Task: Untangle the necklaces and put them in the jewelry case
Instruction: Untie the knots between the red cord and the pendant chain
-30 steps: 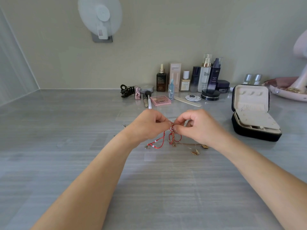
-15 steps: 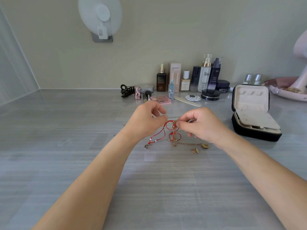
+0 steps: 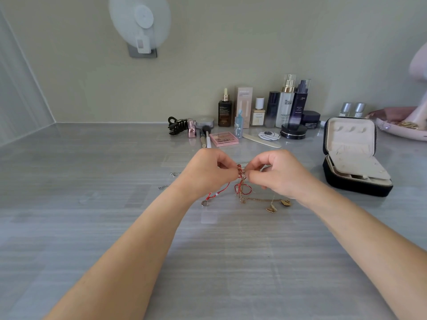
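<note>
My left hand and right hand both pinch the knot between them, where the red cord necklace and the gold chain necklace tangle. The loose ends trail onto the worktop just below my hands. The jewelry case stands open, well right of my right hand.
</note>
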